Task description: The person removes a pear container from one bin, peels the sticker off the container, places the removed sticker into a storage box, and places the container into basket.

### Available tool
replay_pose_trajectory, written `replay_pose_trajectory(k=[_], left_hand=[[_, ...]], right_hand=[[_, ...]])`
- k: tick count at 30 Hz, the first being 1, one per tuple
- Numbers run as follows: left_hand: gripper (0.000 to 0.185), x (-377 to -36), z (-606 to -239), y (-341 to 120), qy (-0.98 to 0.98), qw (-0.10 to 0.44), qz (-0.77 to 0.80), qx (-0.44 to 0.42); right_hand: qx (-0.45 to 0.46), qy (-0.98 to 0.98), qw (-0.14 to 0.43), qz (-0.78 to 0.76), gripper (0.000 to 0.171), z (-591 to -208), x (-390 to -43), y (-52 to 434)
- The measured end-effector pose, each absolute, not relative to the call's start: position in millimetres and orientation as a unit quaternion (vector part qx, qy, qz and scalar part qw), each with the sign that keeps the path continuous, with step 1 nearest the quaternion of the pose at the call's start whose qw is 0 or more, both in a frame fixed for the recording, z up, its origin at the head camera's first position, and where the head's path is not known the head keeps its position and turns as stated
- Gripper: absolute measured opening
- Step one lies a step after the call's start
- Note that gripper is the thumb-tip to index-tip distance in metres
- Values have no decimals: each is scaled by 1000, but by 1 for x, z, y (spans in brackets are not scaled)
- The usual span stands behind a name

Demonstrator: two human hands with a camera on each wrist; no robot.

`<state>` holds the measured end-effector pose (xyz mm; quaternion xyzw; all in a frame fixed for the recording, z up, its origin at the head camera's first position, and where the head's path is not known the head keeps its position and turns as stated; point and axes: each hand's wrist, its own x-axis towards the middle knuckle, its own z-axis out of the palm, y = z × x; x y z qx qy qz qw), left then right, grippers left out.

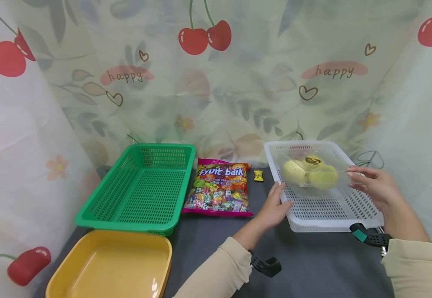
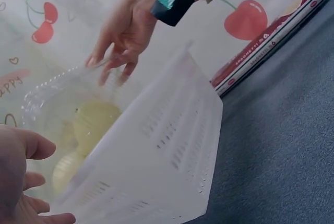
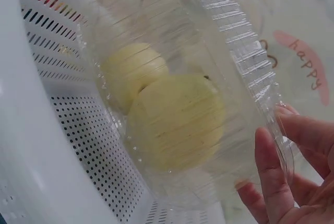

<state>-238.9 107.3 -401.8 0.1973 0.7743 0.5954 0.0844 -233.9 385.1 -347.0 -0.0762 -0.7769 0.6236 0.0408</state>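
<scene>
A clear plastic box (image 1: 312, 171) with yellow round cakes (image 1: 310, 170) inside is in the white basket (image 1: 365, 209), at the right side of the dark worktop (image 1: 312, 265). The box is between the two hands. The left hand (image 1: 275, 205) is at the left edge of the white basket, and its fingertips reach to the left side of the box; in the left wrist view the fingers (image 2: 31, 148) are only loosely bent beside the box wall, and they do not close around it. The right hand (image 1: 374, 186) is at the right side of the box, with fingers quite straight. In the right wrist view the fingertips (image 3: 269, 156) touch the ribbed rim of the box (image 3: 229, 41), and the thumb is not clearly seen. I cannot tell whether the box rests on the basket floor or is lifted a little.

Left of the white basket lies a small yellow candy (image 1: 258, 176), and next to it a colourful candy bag (image 1: 218, 188). Further left stands a green basket (image 1: 141, 188), and in front of it a yellow tray (image 1: 111, 265). Behind everything hangs a curtain (image 1: 216, 74) with cherries. The left wrist view shows also a long red carton (image 2: 271, 41) on the worktop, behind the white basket.
</scene>
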Motion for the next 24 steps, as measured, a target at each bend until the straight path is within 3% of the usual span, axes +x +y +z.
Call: replay_pose_trajectory(k=[11,24], left_hand=[[50,-244,-393,90,780,74,586,207],[49,-258,-370,55,750,82,631,178]], right_hand=[[-28,-685,93,722,12,-342,-209,382],[-3,-659,98,746,17,-323,-186,377]])
